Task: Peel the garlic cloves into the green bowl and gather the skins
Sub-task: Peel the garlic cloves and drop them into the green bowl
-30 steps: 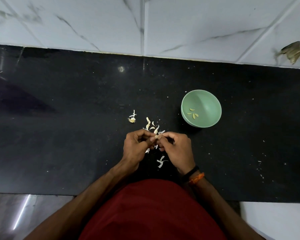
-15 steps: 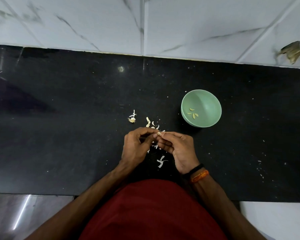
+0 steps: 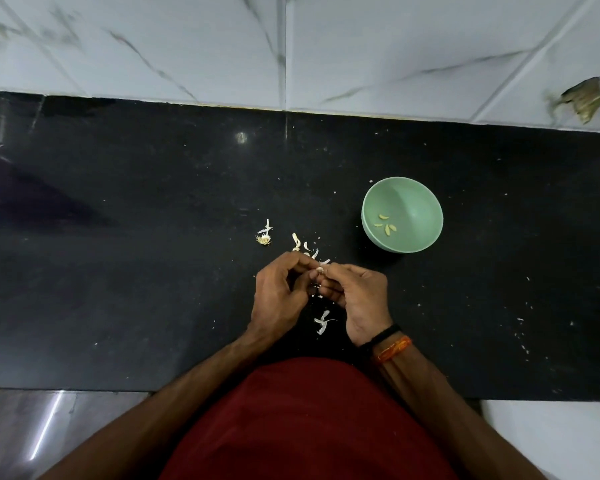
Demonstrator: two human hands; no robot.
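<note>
A: Step in hand? Peeling, by the look of it. Left hand (image 3: 279,292) and right hand (image 3: 355,299) meet over the black counter (image 3: 118,271), fingertips together on a small pale garlic clove (image 3: 319,270). Both grips pinch it; fingers curled, not spread.

B: Bowl?

A: Green bowl (image 3: 421,233) stands on the counter up and to the right of the hands, near but apart. Four peeled cloves (image 3: 384,224) lie inside, toward its left.

B: Skins?

A: Scattered. Loose skins (image 3: 307,249) just beyond the fingertips, another skin scrap (image 3: 323,322) between the wrists, and a root stub (image 3: 264,240) with a shred lying off to the left. Not gathered yet.

B: Next move?

A: My judgement: strip what skin remains, then carry the clove right and drop it in the bowl. A light pinch is needed; the clove is small and probably slippery. Sweeping up the skins comes later.

B: Hard to make out?

A: How much skin clings to the clove: too small, fingers cover most of it. Unpeeled cloves under the hands, if any, are hidden. White specks on the right of the counter could be skin or grit.
</note>
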